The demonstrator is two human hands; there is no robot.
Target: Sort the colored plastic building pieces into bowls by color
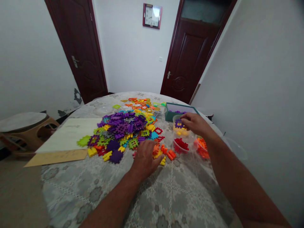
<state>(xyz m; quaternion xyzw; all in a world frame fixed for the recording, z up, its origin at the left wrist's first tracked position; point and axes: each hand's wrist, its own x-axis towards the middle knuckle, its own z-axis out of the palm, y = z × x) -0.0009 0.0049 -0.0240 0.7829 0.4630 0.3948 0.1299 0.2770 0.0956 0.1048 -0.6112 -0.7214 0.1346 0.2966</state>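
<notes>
You face a table (185, 196) bearing a heap of pieces (128, 123).
A paper sheet (71, 133) lies left of the heap; tubs (177, 150) stand to its right, a box (169, 116) behind them; beyond the table, a clock (152, 16) hangs between 2 doors (182, 63).

The table (161, 202) bears colourful pieces (123, 125) and a box (169, 116).

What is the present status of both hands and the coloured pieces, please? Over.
Left hand over orange and yellow pieces. Right hand at purple piece, grip unclear. Green box close beyond right hand; may hinder reach.
</notes>
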